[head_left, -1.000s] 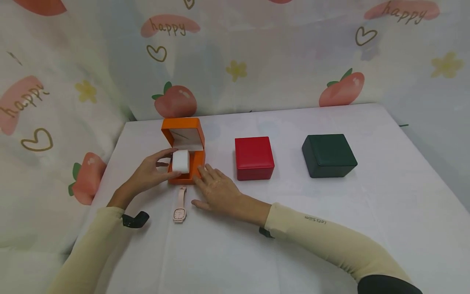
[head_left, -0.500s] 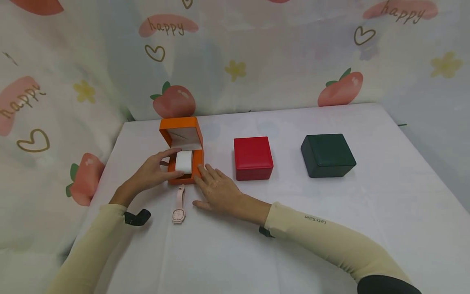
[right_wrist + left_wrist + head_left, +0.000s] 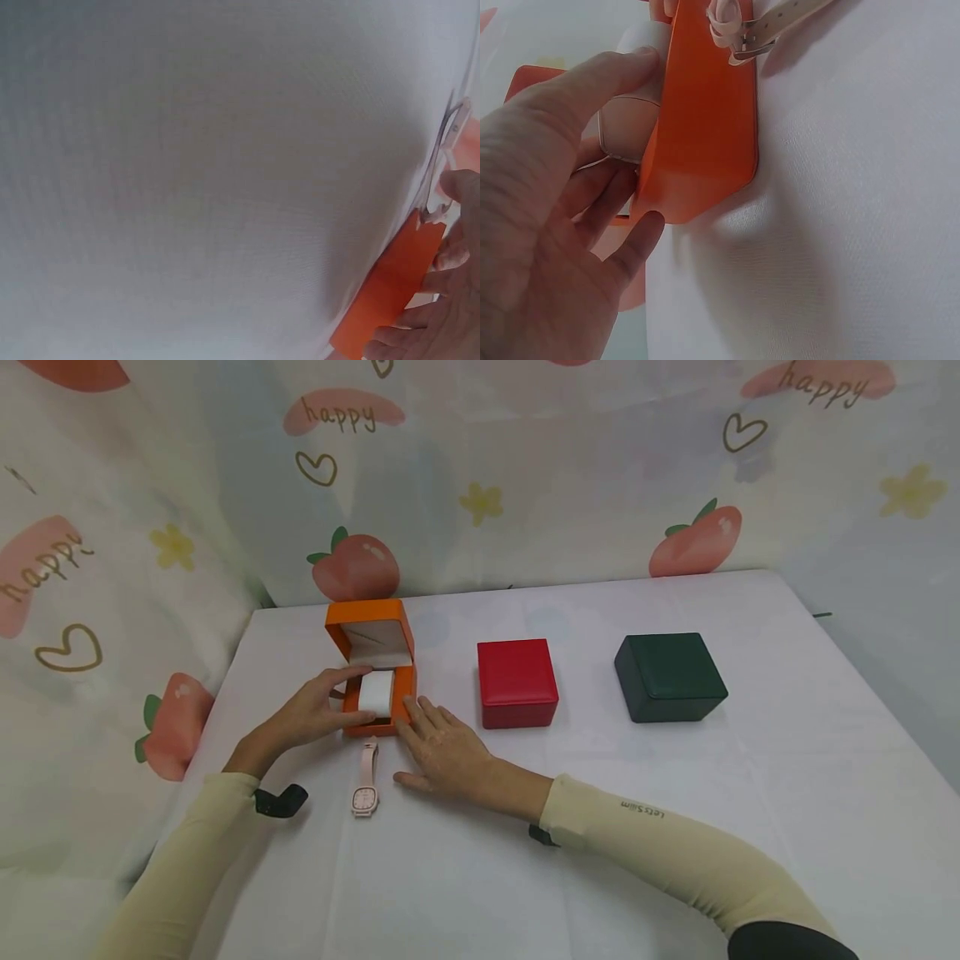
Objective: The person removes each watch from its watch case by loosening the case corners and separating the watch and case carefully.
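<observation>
Lying lengthwise just in front of the open orange hinged box [image 3: 372, 672] near the table's left edge, pale pink strap wristwatch [image 3: 367, 777], between left hand [image 3: 311, 714] curled around the box's white cushion [image 3: 376, 692] and flat, empty right hand [image 3: 442, 752], nearer the right.

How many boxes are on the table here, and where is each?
3. The open orange box sits at the left between both hands, the shut red box in the middle, the shut green box to the right. None looks hidden.
</observation>
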### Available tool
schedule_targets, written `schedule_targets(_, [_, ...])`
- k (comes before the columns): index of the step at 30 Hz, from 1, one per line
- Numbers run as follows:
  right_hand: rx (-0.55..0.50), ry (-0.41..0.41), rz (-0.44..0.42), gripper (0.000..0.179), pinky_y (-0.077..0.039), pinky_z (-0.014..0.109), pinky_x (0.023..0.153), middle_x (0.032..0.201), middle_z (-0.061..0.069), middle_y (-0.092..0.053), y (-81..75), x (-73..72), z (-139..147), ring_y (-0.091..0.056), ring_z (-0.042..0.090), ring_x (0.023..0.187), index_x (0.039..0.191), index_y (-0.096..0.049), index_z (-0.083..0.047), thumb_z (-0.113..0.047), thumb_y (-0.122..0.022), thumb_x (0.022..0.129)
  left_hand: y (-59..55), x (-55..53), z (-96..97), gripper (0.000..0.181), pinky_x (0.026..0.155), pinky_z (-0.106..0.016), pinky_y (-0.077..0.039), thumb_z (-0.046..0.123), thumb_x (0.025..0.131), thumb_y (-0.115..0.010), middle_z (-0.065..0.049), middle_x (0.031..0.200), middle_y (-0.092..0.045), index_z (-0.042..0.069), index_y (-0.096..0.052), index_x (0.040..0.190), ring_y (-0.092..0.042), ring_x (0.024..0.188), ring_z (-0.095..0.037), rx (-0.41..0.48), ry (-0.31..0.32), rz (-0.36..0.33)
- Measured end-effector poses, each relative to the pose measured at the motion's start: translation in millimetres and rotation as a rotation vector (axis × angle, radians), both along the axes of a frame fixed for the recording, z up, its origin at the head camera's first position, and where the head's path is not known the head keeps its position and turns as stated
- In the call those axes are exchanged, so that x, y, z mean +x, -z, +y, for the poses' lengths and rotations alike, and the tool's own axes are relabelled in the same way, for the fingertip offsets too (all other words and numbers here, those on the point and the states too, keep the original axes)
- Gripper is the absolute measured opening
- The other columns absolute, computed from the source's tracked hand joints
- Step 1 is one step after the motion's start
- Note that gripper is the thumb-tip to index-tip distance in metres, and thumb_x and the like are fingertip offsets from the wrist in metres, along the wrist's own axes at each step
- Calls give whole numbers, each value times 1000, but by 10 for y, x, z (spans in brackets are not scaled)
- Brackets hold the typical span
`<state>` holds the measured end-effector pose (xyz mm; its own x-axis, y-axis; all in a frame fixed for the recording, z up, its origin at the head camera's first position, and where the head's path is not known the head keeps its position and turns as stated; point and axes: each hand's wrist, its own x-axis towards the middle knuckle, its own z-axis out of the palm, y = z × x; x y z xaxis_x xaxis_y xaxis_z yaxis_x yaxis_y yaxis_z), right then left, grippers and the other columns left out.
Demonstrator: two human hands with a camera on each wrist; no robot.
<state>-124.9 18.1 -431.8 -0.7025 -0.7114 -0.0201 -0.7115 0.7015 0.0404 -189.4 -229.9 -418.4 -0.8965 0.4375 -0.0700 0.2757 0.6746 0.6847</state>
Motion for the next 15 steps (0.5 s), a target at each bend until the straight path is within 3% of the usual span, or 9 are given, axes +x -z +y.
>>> schedule_targets(15, [-12,-8,21,78,-28,43,118,161,23,-30,-11,10,-6,-29,36,148,153,-43,-3,-60,-51,100,27,-23,13,63,105,-62,-40,26,88,-82,-15,148,-49,8,-57,143,-36,130,-38,-26,48,98])
